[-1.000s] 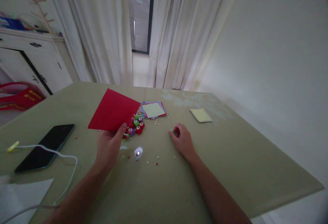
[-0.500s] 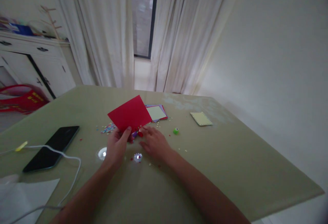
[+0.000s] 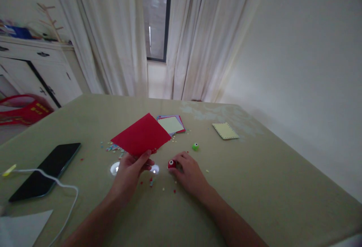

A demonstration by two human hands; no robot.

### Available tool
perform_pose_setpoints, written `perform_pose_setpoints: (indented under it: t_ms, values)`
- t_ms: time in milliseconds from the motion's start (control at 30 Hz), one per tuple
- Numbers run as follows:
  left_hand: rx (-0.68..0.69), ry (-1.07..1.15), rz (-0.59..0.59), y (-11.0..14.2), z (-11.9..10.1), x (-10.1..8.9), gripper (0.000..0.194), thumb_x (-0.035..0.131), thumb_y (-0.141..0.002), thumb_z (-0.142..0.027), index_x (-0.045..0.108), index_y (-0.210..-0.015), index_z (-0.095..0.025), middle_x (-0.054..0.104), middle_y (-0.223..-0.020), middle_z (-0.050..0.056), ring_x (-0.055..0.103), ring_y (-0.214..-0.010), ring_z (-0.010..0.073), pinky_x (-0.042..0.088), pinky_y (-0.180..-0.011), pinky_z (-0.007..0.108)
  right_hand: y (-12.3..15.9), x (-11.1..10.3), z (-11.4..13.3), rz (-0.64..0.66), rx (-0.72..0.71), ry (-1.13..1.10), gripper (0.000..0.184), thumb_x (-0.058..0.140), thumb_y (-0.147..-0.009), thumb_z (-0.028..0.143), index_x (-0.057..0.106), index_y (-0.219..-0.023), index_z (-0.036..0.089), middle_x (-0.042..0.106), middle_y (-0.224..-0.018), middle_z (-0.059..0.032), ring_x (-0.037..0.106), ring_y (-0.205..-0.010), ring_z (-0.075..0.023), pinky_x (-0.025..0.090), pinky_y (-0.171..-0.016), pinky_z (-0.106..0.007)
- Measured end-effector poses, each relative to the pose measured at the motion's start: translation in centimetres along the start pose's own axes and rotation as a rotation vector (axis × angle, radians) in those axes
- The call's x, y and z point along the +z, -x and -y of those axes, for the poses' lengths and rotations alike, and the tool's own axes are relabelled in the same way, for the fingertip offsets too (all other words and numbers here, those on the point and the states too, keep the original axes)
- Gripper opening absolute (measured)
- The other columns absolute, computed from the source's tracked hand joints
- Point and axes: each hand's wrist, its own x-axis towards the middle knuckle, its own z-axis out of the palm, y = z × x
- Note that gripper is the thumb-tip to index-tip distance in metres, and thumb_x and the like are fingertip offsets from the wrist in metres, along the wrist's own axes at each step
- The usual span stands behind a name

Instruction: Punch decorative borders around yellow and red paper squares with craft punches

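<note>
In my left hand (image 3: pixel 130 171) is a red card (image 3: pixel 143 135), pinched at its near edge between thumb and fingers and tilted above the table. Small nicks show along its right edge. My right hand (image 3: pixel 190 172) closes its thumb and fingers on a small red paper punch (image 3: pixel 171 164) with a white eye-like spot, low over the table. A similar green punch (image 3: pixel 195 146) stands just beyond that hand. Tiny red and pale paper bits (image 3: pixel 151 182) lie scattered around and between my hands.
Behind the red card lies a stack of coloured cards (image 3: pixel 173 125). A yellow card with a notched edge (image 3: pixel 225 131) is at the right. Punched bits (image 3: pixel 113 147) are piled left of centre. A black phone (image 3: pixel 46 171), white cable (image 3: pixel 74 188) and white paper (image 3: pixel 24 230) occupy the left.
My right hand has drawn away from the red card, rightward and nearer me, with the red punch. The card has tilted flatter and lower in my left hand. The view has shifted slightly.
</note>
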Motion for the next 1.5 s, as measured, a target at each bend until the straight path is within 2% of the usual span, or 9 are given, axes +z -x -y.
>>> perform_pose_setpoints:
  t_ms: [100,233,300,433,633,733,933,1100,1500]
  values:
    - [-0.088,-0.023,0.043,1.0,-0.2,0.5,0.046,0.094,-0.072,-0.049,0.081,-0.097,-0.013,0.082,-0.085,0.008,0.069,-0.061,0.0133,0.055,-0.052,0.020,-0.2,0.1,0.1,-0.029,0.124,-0.397,0.018,0.082,-0.089,0.025,0.072,-0.102,0.019,0.073,-0.094,-0.0052,0.065,-0.086,-0.0214,0.050,-0.080,-0.034]
    - [-0.148,-0.028,0.040,1.6,0.1,0.7,0.045,0.096,-0.069,-0.051,0.083,-0.091,-0.013,0.084,-0.086,0.010,0.070,-0.062,0.0148,0.056,-0.052,0.021,-0.3,0.1,0.8,0.022,0.296,-1.101,0.041,0.089,-0.078,0.038,0.071,-0.111,0.022,0.076,-0.091,-0.0021,0.060,-0.069,-0.0141,0.043,-0.062,-0.025]
    - [-0.160,-0.063,0.062,1.7,0.6,0.6,0.045,0.096,-0.070,-0.051,0.084,-0.092,-0.014,0.085,-0.093,0.012,0.070,-0.063,0.0156,0.056,-0.053,0.022,-0.2,0.0,1.0,0.026,0.357,-1.283,0.049,0.092,-0.075,0.038,0.075,-0.119,0.021,0.078,-0.090,-0.0024,0.057,-0.065,-0.0110,0.040,-0.060,-0.022]
    - [-0.217,-0.126,0.104,1.6,1.5,0.2,0.047,0.093,-0.073,-0.053,0.085,-0.100,-0.016,0.086,-0.094,0.012,0.070,-0.066,0.0164,0.057,-0.056,0.022,-0.3,-0.3,1.4,-0.027,0.445,-1.484,0.056,0.098,-0.065,0.027,0.081,-0.119,0.022,0.078,-0.094,-0.0019,0.063,-0.074,-0.0106,0.046,-0.069,-0.021]
    - [-0.225,-0.262,0.097,1.8,0.8,0.7,0.041,0.090,-0.073,-0.051,0.087,-0.098,-0.019,0.084,-0.078,0.009,0.072,-0.064,0.0209,0.059,-0.058,0.027,-0.2,-0.3,1.2,-0.011,0.530,-1.484,0.045,0.098,-0.072,0.043,0.083,-0.104,0.017,0.076,-0.085,-0.0017,0.059,-0.061,-0.0067,0.043,-0.059,-0.018]
    - [-0.198,-0.331,0.127,2.0,0.3,1.1,0.038,0.088,-0.071,-0.054,0.087,-0.088,-0.021,0.082,-0.069,0.008,0.072,-0.060,0.0237,0.060,-0.058,0.031,-0.2,-0.2,0.9,-0.027,0.543,-1.486,0.047,0.103,-0.065,0.036,0.080,-0.103,0.019,0.076,-0.084,0.0004,0.063,-0.064,-0.0087,0.045,-0.060,-0.019]
    - [-0.164,-0.309,0.090,2.4,0.5,1.4,0.043,0.087,-0.067,-0.063,0.082,-0.074,-0.021,0.080,-0.065,0.010,0.074,-0.057,0.0278,0.060,-0.053,0.034,-0.3,0.3,0.6,0.039,0.516,-1.443,0.051,0.103,-0.060,0.032,0.081,-0.104,0.019,0.080,-0.097,-0.0042,0.072,-0.085,-0.0196,0.056,-0.082,-0.032]
    - [-0.107,-0.330,0.100,2.4,0.2,1.3,0.042,0.087,-0.068,-0.062,0.082,-0.073,-0.021,0.079,-0.063,0.010,0.073,-0.055,0.0258,0.060,-0.053,0.033,-0.1,0.6,0.8,0.057,0.399,-1.391,0.042,0.102,-0.064,0.033,0.081,-0.098,0.022,0.079,-0.099,-0.0018,0.071,-0.091,-0.0187,0.053,-0.091,-0.033]
    - [-0.082,-0.410,0.071,2.2,-0.4,1.8,0.039,0.088,-0.063,-0.059,0.081,-0.069,-0.021,0.078,-0.058,0.010,0.073,-0.052,0.0268,0.059,-0.051,0.033,-0.2,0.3,0.7,0.043,0.415,-1.417,0.040,0.103,-0.060,0.034,0.080,-0.089,0.019,0.074,-0.086,0.0005,0.061,-0.072,-0.0130,0.046,-0.071,-0.025]
